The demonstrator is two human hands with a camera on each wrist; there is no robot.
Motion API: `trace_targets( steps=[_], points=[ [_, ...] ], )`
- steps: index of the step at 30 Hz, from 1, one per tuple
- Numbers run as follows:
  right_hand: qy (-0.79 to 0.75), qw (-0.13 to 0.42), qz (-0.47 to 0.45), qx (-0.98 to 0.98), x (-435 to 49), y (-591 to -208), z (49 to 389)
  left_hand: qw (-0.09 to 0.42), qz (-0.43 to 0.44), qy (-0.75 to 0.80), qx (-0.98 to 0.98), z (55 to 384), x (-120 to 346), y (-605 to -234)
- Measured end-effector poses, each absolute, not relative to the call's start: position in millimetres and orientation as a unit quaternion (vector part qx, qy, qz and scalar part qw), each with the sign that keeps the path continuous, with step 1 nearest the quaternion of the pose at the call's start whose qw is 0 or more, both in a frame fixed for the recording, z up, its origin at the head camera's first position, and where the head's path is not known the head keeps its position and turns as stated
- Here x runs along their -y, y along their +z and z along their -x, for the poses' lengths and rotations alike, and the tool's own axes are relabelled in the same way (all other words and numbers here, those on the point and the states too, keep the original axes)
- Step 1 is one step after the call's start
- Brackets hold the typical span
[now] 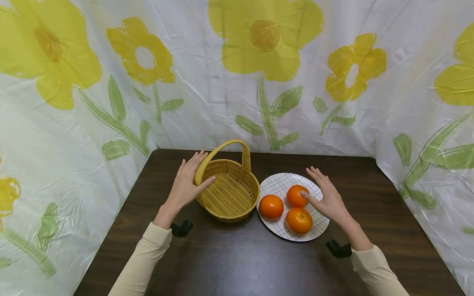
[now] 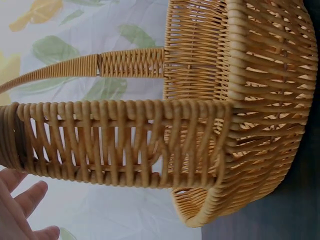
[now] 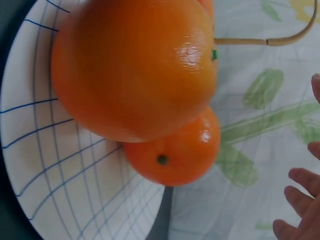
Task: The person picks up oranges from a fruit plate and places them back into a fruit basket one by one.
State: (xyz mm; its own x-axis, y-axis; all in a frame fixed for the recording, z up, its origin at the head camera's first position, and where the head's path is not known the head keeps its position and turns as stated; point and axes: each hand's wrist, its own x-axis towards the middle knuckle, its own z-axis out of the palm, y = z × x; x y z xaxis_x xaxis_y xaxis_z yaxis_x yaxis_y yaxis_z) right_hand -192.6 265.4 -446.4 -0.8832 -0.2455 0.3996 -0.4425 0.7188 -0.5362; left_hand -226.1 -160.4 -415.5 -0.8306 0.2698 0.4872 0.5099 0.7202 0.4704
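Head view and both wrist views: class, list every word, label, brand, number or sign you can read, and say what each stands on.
None: no readable text, number or sign shows in any view.
The plate bears only grid lines, and the flowered curtain only its printed pattern.
No lettering shows on the basket, oranges or table.

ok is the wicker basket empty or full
Empty: in the head view, only bare weave shows inside the wicker basket.
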Motion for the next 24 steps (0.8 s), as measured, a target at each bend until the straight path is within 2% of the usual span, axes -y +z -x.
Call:
trace_targets(
  steps=[24],
  points=[
    [0.331, 0.122, -0.146, 0.924, -266.2, -473.3, 170.1, 0.147, 0.175, -0.334, 0.914, 210.9, 170.7, -455.9]
  ],
)
